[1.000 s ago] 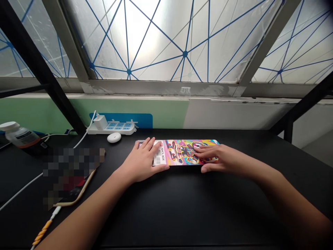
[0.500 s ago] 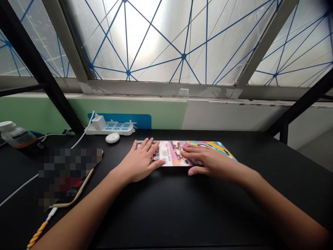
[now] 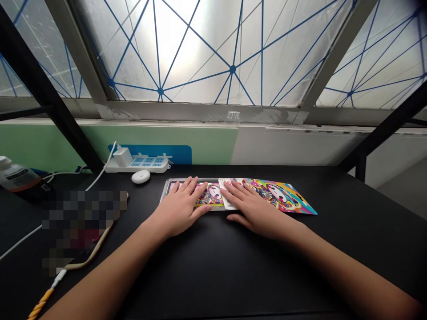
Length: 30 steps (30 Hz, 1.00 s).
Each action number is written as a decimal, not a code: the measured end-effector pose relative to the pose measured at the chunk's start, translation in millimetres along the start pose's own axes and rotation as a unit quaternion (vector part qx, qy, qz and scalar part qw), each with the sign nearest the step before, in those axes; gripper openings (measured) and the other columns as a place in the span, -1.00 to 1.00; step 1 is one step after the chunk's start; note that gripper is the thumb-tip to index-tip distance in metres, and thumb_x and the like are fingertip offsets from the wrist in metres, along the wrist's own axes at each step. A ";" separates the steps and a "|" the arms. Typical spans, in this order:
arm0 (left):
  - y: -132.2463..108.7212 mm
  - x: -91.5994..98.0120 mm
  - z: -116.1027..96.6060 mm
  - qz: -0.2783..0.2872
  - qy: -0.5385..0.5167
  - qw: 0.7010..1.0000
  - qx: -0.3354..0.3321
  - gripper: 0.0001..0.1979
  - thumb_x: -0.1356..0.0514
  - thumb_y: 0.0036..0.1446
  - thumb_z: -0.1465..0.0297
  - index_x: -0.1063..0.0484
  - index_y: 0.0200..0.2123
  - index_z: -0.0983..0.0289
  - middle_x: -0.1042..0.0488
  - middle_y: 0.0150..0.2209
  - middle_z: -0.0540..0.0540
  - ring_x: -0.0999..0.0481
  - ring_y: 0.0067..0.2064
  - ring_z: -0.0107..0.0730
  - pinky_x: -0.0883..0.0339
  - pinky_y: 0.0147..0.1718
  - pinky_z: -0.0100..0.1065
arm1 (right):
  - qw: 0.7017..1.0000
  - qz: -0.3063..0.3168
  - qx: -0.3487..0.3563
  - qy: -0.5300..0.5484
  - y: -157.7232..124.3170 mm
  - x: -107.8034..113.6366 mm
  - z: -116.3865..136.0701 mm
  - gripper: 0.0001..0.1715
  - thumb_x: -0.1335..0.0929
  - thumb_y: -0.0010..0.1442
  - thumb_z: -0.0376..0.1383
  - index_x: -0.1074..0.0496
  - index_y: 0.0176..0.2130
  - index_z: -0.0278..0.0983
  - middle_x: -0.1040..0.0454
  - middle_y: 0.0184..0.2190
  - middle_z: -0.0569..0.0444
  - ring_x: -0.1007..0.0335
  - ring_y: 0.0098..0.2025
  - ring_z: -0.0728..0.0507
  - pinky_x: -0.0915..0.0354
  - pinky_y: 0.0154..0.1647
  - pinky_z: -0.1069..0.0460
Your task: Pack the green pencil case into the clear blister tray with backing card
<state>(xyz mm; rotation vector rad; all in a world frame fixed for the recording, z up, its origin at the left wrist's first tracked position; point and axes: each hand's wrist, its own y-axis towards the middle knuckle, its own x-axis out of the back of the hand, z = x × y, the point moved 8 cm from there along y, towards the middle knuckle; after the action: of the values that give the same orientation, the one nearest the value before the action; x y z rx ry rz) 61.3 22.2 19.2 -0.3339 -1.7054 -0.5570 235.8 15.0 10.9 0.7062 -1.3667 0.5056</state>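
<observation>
A flat, clear-edged case [image 3: 215, 195] with a bright cartoon print lies on the black desk. My left hand [image 3: 176, 209] rests palm down across it, fingers spread, hiding much of its left half. Over the case's right part sits a colourful printed card sleeve [image 3: 282, 195] with a white left edge; its right end reaches well past my fingers. On this sleeve my right hand [image 3: 255, 211] lies flat, thumb out toward the near edge. How far the case runs under the sleeve is hidden.
Behind my left hand are a white earbud case [image 3: 140, 177] and a power strip [image 3: 147, 165] with a plugged charger. At left stand a bottle [image 3: 16, 180] and a partly blurred phone-like thing [image 3: 93, 244] on a cable. Black frame legs [image 3: 383, 131] flank the desk [image 3: 216, 271].
The sleeve has slid right relative to the case, baring more of the case between my hands. Its right end now sits farther right. The camera view has shifted slightly.
</observation>
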 end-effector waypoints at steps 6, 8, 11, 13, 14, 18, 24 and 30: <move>1.8 -5.8 36.5 0.035 -0.046 0.998 0.032 -0.42 0.19 0.40 0.00 -0.11 0.37 0.06 0.00 0.42 0.14 0.05 0.43 -0.04 0.08 0.30 0.14 | 1.000 -0.015 0.003 0.004 -8.7 3.5 -28.9 -0.23 -0.18 0.32 -0.46 0.00 0.40 0.00 -0.05 0.41 0.04 0.08 0.42 -0.26 -0.10 0.33 -0.32; -0.2 -3.0 45.0 0.034 -0.051 0.997 0.039 -0.42 0.18 0.40 0.00 -0.13 0.37 0.05 0.00 0.42 0.13 0.04 0.43 -0.03 0.07 0.30 0.14 | 1.000 -0.019 -0.002 -0.006 -13.1 7.0 -42.8 -0.18 -0.17 0.27 -0.53 -0.05 0.39 0.01 -0.08 0.40 0.07 0.01 0.41 -0.24 -0.15 0.32 -0.30; -2.5 0.5 49.7 0.033 -0.054 0.997 0.046 -0.42 0.16 0.39 -0.01 -0.17 0.35 0.05 -0.03 0.41 0.15 0.02 0.43 -0.01 0.06 0.29 0.14 | 0.998 -0.027 -0.022 -0.049 -18.8 19.1 -64.0 -0.10 -0.14 0.13 -0.64 -0.20 0.33 -0.05 -0.26 0.33 0.09 -0.21 0.32 -0.21 -0.26 0.25 -0.25; -2.3 1.6 49.7 0.034 -0.057 0.996 0.052 -0.42 0.15 0.38 -0.01 -0.18 0.34 0.07 -0.04 0.41 0.17 0.02 0.42 0.01 0.06 0.28 0.16 | 0.994 -0.055 -0.039 -0.083 -21.7 36.8 -71.5 -0.11 -0.14 0.08 -0.65 -0.27 0.29 -0.12 -0.37 0.25 0.07 -0.37 0.20 -0.20 -0.34 0.17 -0.20; -1.7 1.7 49.5 0.035 -0.059 0.996 0.056 -0.42 0.15 0.38 0.00 -0.19 0.34 0.07 -0.04 0.41 0.18 0.02 0.42 0.02 0.06 0.28 0.17 | 0.991 -0.078 -0.047 -0.101 -22.8 47.9 -69.8 -0.14 -0.15 0.08 -0.65 -0.30 0.27 -0.16 -0.42 0.22 0.05 -0.43 0.15 -0.20 -0.38 0.12 -0.19; 2.9 0.1 48.2 0.031 -0.066 0.994 0.076 -0.44 0.14 0.40 0.08 -0.21 0.33 0.13 -0.05 0.41 0.22 0.02 0.42 0.04 0.08 0.27 0.22 | 0.977 -0.143 -0.011 -0.157 -24.9 75.2 -4.7 -0.34 -0.17 0.14 -0.60 -0.41 0.16 -0.32 -0.51 0.12 -0.11 -0.50 0.06 -0.27 -0.40 0.04 -0.20; 9.0 -4.0 37.9 0.011 -0.076 0.994 0.074 -0.50 0.12 0.41 0.23 -0.21 0.32 0.23 -0.09 0.39 0.28 0.00 0.42 0.00 0.05 0.28 0.21 | 0.963 -0.149 0.196 -0.106 -25.0 17.9 161.2 -0.56 -0.19 0.31 -0.36 -0.49 0.05 -0.39 -0.60 -0.03 -0.17 -0.53 -0.03 -0.36 -0.42 -0.03 -0.24; 8.9 -3.4 22.7 0.001 -0.026 0.998 0.062 -0.54 0.13 0.43 0.28 -0.27 0.28 0.22 -0.13 0.38 0.25 -0.04 0.41 -0.04 0.02 0.29 0.15 | 0.991 -0.045 0.125 0.031 30.1 -22.1 150.5 -0.15 -0.16 0.35 0.14 -0.28 0.25 -0.48 -0.34 0.24 -0.29 -0.22 0.28 -0.39 -0.18 0.25 -0.25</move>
<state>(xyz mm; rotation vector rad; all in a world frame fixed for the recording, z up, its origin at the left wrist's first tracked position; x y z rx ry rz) 47.6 42.1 14.4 -0.2640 -1.7813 -0.4417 106.1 -69.4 2.0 0.9438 -1.2202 0.6278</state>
